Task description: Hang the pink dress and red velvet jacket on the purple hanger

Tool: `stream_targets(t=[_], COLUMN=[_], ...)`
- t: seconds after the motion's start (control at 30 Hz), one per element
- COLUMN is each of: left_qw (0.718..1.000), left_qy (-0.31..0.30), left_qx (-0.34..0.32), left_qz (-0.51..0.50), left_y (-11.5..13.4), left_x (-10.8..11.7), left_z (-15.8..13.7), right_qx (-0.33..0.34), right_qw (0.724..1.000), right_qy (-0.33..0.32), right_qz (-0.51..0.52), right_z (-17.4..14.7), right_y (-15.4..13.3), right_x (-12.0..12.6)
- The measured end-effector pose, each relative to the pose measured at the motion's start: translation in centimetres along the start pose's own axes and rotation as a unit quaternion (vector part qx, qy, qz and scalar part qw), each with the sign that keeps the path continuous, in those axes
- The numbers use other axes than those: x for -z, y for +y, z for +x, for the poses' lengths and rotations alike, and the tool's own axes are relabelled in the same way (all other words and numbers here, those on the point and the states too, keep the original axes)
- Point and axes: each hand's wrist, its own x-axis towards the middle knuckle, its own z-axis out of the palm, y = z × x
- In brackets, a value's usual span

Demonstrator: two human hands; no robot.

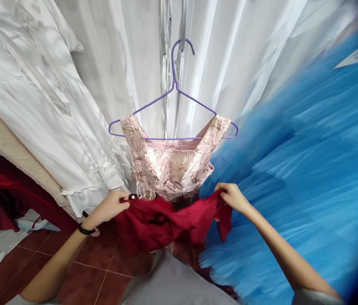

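Note:
A dark red cloth garment [179, 224] is stretched sideways between my two hands, sagging in folds in front of my body. My left hand [112, 207], with a black band on its wrist, pinches the left end, where a small dark piece with a pale bead shows at the fingertips. The right end is pinched by my right hand [232, 197], and a flap hangs below it. Just beyond the cloth, a pink and gold floral dress [179, 167] hangs by its wide straps from a purple hanger [172, 138]. The red cloth hides the dress's lower part.
White garments [54, 127] and a beige sparkly one [20, 148] hang at left. Layered blue tulle [309, 169] fills the right side. White curtains [229, 51] and metallic strips [166, 63] hang behind. Dark red cloth lies at far left above the red tiled floor [86, 275].

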Motion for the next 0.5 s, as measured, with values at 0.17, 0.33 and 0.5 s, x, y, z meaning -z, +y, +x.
stream_targets(t=[0.17,0.33,0.5], left_qw=[0.968,0.889,0.896], left_qy=[0.083,0.118,0.147], left_qx=[0.021,0.033,0.024], left_qz=[-0.235,-0.441,-0.417], left_y=[2.4,7.2,9.4], left_x=[0.1,-0.9,3.5], left_z=[0.5,1.2,-2.5], right_qx=[0.013,0.139,0.159], right_qw=[0.977,0.963,0.947], right_qy=[0.028,-0.149,-0.265], right_qz=[0.212,0.175,0.085], right_z=[-0.1,0.3,2.3], right_y=[-3.2,-10.1,-11.8], right_x=[-2.2,-8.6,-11.9])
